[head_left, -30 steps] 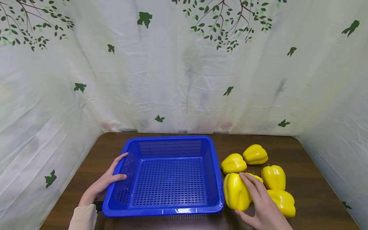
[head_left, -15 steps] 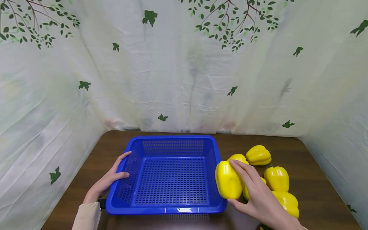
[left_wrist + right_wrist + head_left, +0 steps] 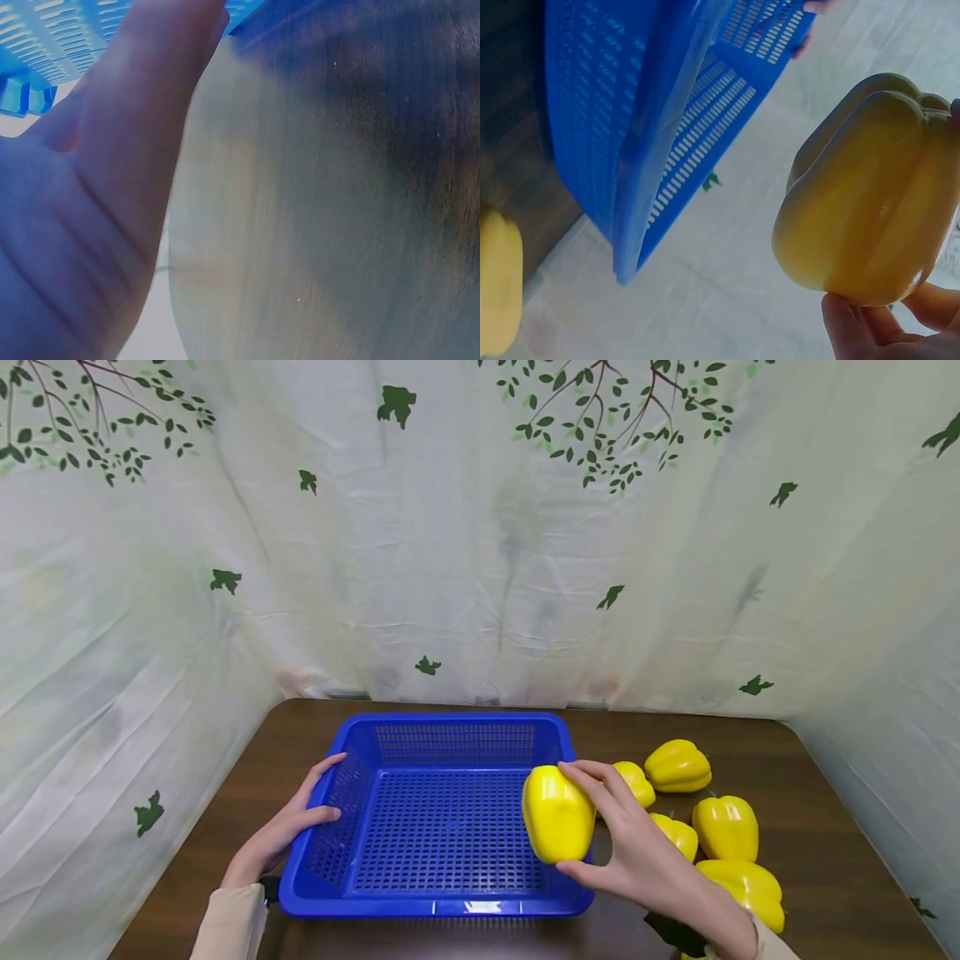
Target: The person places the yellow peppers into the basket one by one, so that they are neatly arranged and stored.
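A yellow bell pepper is pinched between the thumb and fingertips of my right hand. In the head view it overlaps the right rim of the blue plastic basket; in the right wrist view the pepper is raised above that rim. My left hand grips the basket's left rim, thumb and a finger reaching over it. The left wrist view shows the left hand up against the perforated basket wall. Nothing lies on the basket's slotted floor.
Several more yellow bell peppers lie on the brown wooden table to the right of the basket. One pepper sits farthest back. A pale curtain with printed leaves hangs behind the table and at both sides.
My right hand has lifted the bell pepper from the group and carried it left, up to over the basket's right rim. The left hand stays on the basket; the view has shifted slightly.
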The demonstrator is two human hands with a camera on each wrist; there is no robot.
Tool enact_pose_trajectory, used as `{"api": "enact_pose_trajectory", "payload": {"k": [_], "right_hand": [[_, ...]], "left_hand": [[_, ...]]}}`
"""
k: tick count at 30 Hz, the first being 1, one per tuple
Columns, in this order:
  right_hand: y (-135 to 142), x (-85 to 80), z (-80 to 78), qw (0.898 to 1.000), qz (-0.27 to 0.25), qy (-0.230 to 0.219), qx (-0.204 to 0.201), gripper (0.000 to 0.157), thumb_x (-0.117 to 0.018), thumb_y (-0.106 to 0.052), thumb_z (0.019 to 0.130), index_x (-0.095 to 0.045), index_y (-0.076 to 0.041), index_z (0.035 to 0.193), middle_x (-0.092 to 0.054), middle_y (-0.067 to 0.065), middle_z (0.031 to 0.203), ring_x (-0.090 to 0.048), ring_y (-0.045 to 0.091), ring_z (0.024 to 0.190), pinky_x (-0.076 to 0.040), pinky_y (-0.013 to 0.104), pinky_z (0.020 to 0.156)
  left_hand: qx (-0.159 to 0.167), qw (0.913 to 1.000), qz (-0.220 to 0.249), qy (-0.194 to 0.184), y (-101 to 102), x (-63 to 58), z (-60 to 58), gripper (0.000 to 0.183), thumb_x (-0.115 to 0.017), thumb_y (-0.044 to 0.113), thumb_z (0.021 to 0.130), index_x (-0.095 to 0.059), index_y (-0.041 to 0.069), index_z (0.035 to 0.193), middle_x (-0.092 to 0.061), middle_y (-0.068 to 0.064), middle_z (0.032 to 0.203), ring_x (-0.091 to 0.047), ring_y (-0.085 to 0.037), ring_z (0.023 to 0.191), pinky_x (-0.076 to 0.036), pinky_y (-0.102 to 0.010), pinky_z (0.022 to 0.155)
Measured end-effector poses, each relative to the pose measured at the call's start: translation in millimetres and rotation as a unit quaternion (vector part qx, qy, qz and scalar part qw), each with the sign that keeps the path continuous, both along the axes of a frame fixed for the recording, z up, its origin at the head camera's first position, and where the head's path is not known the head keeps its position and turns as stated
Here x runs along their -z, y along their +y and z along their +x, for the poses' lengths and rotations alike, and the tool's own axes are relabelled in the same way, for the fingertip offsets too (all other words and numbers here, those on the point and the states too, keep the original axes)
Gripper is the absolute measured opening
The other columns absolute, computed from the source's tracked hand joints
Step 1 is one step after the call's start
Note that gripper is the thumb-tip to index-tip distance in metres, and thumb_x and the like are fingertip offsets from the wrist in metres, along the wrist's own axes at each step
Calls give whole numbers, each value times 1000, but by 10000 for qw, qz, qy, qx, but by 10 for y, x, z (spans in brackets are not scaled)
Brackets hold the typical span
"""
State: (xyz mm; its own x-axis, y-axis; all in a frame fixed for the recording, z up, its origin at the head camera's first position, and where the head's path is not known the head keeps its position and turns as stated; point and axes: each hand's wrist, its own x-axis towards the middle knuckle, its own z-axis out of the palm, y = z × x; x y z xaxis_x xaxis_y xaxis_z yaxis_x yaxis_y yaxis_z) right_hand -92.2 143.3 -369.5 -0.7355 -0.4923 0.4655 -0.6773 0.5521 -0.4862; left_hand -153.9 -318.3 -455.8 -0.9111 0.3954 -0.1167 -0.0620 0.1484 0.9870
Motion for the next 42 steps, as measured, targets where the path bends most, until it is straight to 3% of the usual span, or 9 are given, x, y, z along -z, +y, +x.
{"api": "enact_pose_trajectory", "payload": {"k": [8,19,30,42], "right_hand": [[-130,4,-162,9996,-91,35,-280,90,-82,-34,72,-35,-15,147,-37,3,138,-42,20,121,-47,43,89],[-392,-2,-369,9971,-244,-452,-555,90,-83,-34,72,-36,-14,146,-37,4,137,-44,18,120,-46,39,91],[-784,-52,-577,9955,-54,-531,-777,90,-81,-40,74,-35,-9,145,-43,6,135,-42,20,120,-44,42,92],[-1097,25,-824,9928,-110,-875,-807,89,-82,-35,73,-37,-5,143,-42,9,134,-45,20,115,-43,39,93]], "left_hand": [[47,9999,91,-41,13,-5,-15,75,-50,6,92,-8,26,150,-5,-30,145,-44,-46,113,-50,-54,77],[24,9999,107,23,27,-2,-26,75,-50,4,91,-9,25,151,-5,-31,145,-46,-45,110,-51,-53,76],[41,9999,127,85,45,5,-52,75,-50,3,91,-10,24,151,-5,-30,145,-43,-46,112,-50,-53,76],[-33,9999,126,11,39,-1,-27,73,-48,1,93,-10,24,150,-6,-31,145,-44,-45,112,-50,-53,77]]}}
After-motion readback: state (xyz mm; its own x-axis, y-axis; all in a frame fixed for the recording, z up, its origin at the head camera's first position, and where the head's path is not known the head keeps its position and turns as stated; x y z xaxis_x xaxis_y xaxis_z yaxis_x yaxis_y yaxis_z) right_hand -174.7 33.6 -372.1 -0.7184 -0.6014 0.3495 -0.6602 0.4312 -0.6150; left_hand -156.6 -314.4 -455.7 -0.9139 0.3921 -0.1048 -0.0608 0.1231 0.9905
